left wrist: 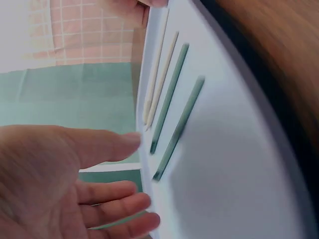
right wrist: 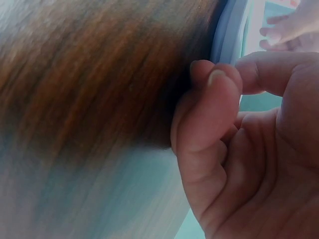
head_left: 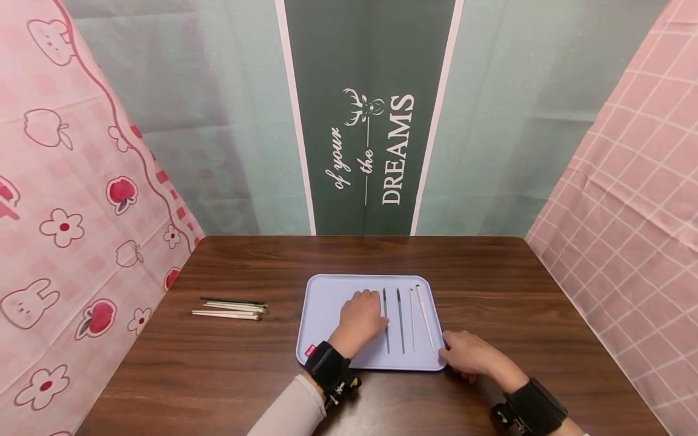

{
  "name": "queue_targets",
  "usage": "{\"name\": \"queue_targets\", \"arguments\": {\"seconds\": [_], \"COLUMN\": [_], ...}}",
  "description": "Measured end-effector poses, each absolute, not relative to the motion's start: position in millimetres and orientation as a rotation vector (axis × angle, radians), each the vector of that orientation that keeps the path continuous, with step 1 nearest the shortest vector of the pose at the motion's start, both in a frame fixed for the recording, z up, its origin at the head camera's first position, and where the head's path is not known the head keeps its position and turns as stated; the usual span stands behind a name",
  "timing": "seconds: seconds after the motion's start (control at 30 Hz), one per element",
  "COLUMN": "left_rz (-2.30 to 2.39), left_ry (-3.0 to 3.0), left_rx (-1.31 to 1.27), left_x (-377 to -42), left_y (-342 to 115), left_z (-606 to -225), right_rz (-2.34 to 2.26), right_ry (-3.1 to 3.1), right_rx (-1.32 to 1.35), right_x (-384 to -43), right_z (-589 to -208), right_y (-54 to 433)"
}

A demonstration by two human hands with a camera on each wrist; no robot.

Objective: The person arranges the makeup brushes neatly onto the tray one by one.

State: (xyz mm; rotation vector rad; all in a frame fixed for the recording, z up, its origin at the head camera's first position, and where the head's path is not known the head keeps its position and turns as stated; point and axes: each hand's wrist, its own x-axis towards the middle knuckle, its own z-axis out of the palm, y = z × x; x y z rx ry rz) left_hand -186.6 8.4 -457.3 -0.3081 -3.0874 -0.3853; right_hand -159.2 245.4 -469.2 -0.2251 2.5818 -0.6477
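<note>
My left hand (head_left: 361, 318) is over the lavender tray (head_left: 332, 303), with its fingers relaxed and holding nothing. In the left wrist view its thumb points toward the slim brushes and stands apart from the other fingers. Beside it in the tray lie two dark green brushes (head_left: 401, 321) (left wrist: 178, 128) and two whitish brushes (head_left: 425, 318) (left wrist: 158, 74), roughly side by side. At the tray's near right corner, my right hand (head_left: 470, 353) has curled fingers and appears to pinch the rim; the exact contact is partly hidden in the right wrist view.
Several more brushes (head_left: 231, 310), pale ones and a dark green one, lie in a loose bundle on the brown wooden table (head_left: 180, 363), left of the tray. Fabric curtains (head_left: 365, 36) stand behind the table and along both sides.
</note>
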Motion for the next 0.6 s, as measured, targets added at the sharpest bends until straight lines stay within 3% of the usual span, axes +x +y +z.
{"name": "queue_targets", "arguments": {"seconds": [0.6], "left_rz": [-0.257], "left_ry": [-3.047], "left_rx": [-0.364], "left_x": [-154], "left_y": [-59], "left_z": [-442], "right_rz": [-0.633], "right_ry": [2.592], "right_rx": [-0.224], "right_x": [-159], "right_z": [-470], "right_y": [245]}}
